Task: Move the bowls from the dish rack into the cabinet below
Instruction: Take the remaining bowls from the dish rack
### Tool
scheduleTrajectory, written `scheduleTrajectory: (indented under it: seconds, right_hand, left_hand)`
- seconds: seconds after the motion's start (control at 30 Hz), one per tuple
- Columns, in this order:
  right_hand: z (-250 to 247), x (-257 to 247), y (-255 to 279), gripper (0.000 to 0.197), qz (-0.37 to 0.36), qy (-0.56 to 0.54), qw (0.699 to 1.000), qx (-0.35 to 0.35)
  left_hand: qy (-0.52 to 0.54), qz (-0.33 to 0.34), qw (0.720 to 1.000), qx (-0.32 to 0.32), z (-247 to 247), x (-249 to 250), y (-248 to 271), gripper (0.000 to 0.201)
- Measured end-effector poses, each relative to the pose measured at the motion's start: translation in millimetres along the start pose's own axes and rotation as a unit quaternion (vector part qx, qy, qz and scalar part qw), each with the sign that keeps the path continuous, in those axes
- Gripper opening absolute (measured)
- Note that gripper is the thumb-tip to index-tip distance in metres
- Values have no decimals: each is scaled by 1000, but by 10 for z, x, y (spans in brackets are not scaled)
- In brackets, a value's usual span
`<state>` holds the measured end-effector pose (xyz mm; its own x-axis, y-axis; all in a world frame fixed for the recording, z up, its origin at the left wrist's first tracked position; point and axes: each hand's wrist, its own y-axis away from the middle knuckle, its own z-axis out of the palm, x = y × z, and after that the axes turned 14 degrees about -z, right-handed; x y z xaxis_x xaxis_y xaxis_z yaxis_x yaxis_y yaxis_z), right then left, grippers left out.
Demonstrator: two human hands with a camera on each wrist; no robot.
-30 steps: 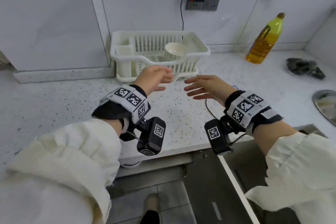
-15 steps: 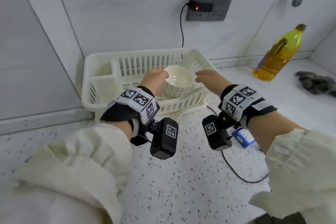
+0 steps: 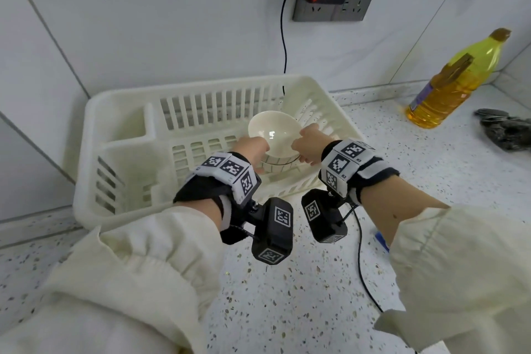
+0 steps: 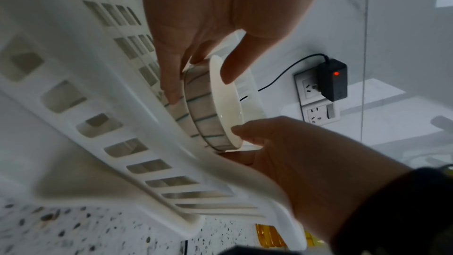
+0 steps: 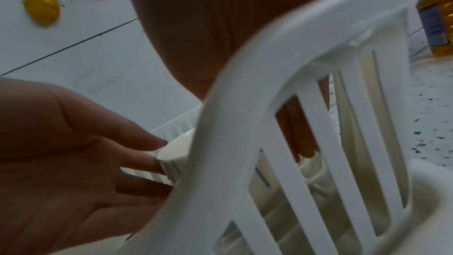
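1. A stack of white bowls (image 3: 273, 135) is seen inside the white dish rack (image 3: 115, 129), in its right part.
2. The stack is grasped at its left side by the left hand (image 3: 253, 146), with the fingers (image 4: 171, 84) curled on the wall and the thumb over the rim.
3. The right side is grasped by the right hand (image 3: 309, 142).
4. The rack is set on the speckled tabletop (image 3: 301, 296); an oil bottle (image 3: 451, 80) is stood well apart to the right.

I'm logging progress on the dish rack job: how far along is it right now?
Nothing looks stored yet. In hand: the left hand and right hand grip the stacked bowls from both sides, inside the dish rack. Left: lifting them out and putting them in the cabinet below, which is out of view.
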<state>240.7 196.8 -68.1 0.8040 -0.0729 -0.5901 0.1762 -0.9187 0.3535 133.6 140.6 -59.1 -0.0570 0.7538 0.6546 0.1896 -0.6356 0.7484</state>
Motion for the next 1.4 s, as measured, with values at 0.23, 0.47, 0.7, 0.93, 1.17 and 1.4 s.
scheduleTrajectory:
  seconds: [0.23,0.47,0.7,0.93,1.17,1.4]
  right_hand:
    - [-70,65,-62,13,10,-97,994,-44]
    - [-285,119,718,51,-57,-150,987,7]
    - [-527,-71,928,60,-161,-191,963,100]
    - [-540,131,1730,64,-177,-213,960,37]
    - [-132,809,3087,60,-175,-229,957,-38]
    - [370,1625,4147,40,-72,-337,936,-67]
  left_hand:
    - [40,-13,999,10,33,-13,-115,49]
    - [109,28,994,9,197,-178,499,53]
    - [94,125,986,55,108,25,568,54]
    - [84,127,987,58,175,-478,1110,56]
    - [50,120,987,93,427,-1744,2059,54]
    - [-83,124,984,94,782,-2924,2667,46]
